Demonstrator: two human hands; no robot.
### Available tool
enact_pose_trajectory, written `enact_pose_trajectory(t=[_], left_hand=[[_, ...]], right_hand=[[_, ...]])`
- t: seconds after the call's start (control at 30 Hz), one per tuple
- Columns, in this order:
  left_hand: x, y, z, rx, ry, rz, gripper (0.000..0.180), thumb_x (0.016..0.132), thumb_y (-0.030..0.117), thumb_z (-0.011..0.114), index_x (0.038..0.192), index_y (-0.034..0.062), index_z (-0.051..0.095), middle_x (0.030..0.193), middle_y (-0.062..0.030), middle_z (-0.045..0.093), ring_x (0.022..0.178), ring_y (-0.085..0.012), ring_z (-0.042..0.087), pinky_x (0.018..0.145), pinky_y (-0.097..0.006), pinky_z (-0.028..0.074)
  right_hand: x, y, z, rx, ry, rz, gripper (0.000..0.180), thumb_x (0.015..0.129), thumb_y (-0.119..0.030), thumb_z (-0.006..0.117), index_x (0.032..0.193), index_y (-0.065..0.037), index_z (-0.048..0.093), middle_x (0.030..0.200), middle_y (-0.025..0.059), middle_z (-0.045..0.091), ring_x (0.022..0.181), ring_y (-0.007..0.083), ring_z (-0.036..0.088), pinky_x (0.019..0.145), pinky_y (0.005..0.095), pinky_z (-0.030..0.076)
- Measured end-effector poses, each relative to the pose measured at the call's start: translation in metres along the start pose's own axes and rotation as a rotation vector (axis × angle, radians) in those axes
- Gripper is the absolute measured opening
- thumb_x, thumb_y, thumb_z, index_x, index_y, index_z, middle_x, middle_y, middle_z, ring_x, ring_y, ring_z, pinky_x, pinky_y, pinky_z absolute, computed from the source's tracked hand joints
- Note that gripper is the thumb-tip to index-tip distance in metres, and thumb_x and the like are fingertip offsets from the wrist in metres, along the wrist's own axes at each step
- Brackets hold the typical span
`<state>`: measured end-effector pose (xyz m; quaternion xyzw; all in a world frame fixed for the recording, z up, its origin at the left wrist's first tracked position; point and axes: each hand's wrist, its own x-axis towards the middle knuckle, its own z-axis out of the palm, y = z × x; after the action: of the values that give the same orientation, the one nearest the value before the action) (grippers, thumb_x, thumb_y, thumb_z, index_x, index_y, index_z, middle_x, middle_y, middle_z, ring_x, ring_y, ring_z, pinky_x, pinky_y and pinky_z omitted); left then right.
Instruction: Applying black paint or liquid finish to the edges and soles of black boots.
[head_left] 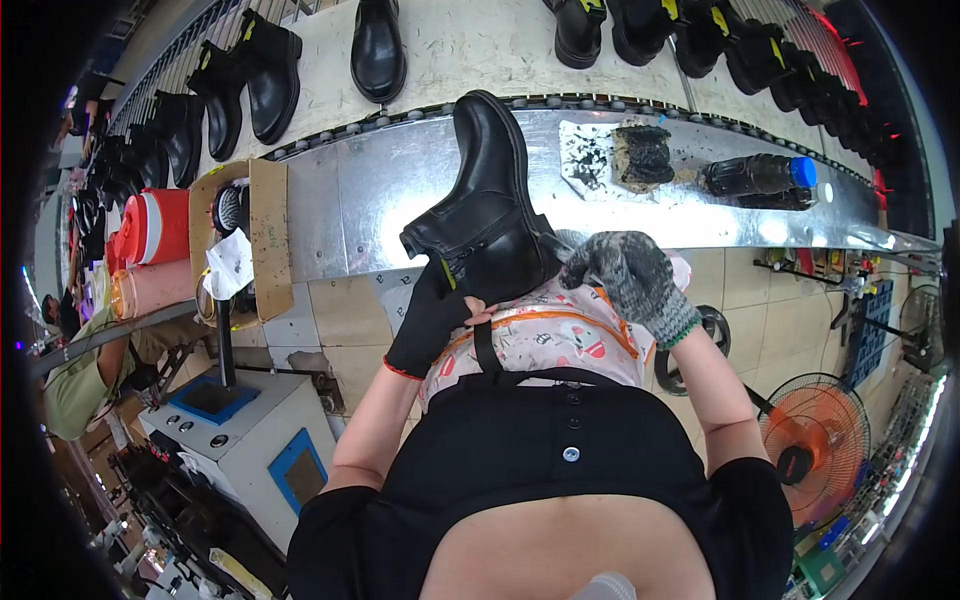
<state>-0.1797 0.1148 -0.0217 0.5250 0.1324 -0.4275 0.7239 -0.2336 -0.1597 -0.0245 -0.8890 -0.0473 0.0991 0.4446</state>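
Observation:
A black leather ankle boot (490, 165) lies on its side across the near edge of the metal bench, its toe pointing away from me and its heel over my lap. My left hand (432, 318), in a black glove with bare fingertips, is closed on the boot's upper at the near left. My right hand (630, 280) wears a speckled grey knit glove with a green cuff. Its fingers are curled beside the heel, around something slim that I cannot make out. A black-smeared sponge-like block (643, 155) rests on a stained white sheet (585, 160) beyond that hand.
A dark bottle with a blue cap (755, 175) lies on the metal bench (340, 215). Black boots (270, 80) line the conveyor (470, 45) behind it. At left are a cardboard box (268, 240) and a red jug (150, 230). An orange fan (815, 450) stands at right.

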Motion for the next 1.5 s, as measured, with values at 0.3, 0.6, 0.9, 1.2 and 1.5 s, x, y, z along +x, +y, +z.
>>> enact_pose_trajectory(t=[0.3, 0.6, 0.9, 1.2, 1.5], left_hand=[[0.001, 0.019, 0.035, -0.031, 0.057, -0.022, 0.053, 0.072, 0.0, 0.061, 0.121, -0.0021, 0.041, 0.099, -0.0163, 0.06, 0.081, -0.0235, 0.066, 0.072, -0.032, 0.056], [0.006, 0.032, 0.04, -0.26, -0.005, -0.001, 0.046, 0.078, 0.006, 0.06, 0.119, -0.0059, 0.043, 0.105, -0.0212, 0.059, 0.088, -0.0303, 0.066, 0.071, -0.029, 0.058], [0.006, 0.037, 0.03, -0.395, -0.023, -0.019, 0.044, 0.081, 0.007, 0.056, 0.12, -0.0092, 0.044, 0.106, -0.0227, 0.059, 0.093, -0.0314, 0.065, 0.072, -0.024, 0.057], [0.034, 0.066, 0.006, -0.248, -0.162, 0.067, 0.058, 0.074, 0.008, 0.063, 0.127, -0.003, 0.04, 0.11, -0.0201, 0.059, 0.086, -0.029, 0.067, 0.062, -0.026, 0.057], [0.234, 0.187, 0.002, 0.037, -0.135, 0.247, 0.023, 0.077, 0.002, 0.065, 0.097, -0.0035, 0.054, 0.088, -0.012, 0.058, 0.077, -0.0267, 0.065, 0.071, -0.039, 0.057]], right_hand=[[-0.03, -0.046, -0.031, -0.123, 0.021, -0.07, 0.024, 0.08, -0.023, 0.047, 0.075, -0.014, 0.069, 0.076, 0.006, 0.063, 0.07, 0.0252, 0.059, 0.061, 0.0369, 0.044], [-0.043, -0.058, -0.034, -0.215, 0.116, -0.091, 0.023, 0.071, -0.028, 0.05, 0.077, -0.016, 0.07, 0.075, 0.0045, 0.064, 0.065, 0.0265, 0.055, 0.058, 0.0379, 0.042], [-0.036, -0.053, -0.036, 0.243, 0.218, -0.064, 0.024, 0.081, -0.022, 0.052, 0.073, -0.006, 0.068, 0.073, 0.0069, 0.065, 0.072, 0.0216, 0.06, 0.066, 0.0345, 0.047], [-0.019, 0.059, -0.007, 0.538, 0.786, 0.494, 0.047, 0.09, -0.01, 0.055, 0.134, -0.008, 0.04, 0.073, 0.0024, 0.056, 0.053, 0.0064, 0.05, 0.045, 0.0202, 0.044], [0.005, 0.093, 0.063, 0.849, 0.82, 0.623, 0.018, 0.088, -0.015, 0.06, 0.103, -0.008, 0.054, 0.071, 0.0026, 0.061, 0.052, 0.0087, 0.056, 0.043, 0.0227, 0.045]])
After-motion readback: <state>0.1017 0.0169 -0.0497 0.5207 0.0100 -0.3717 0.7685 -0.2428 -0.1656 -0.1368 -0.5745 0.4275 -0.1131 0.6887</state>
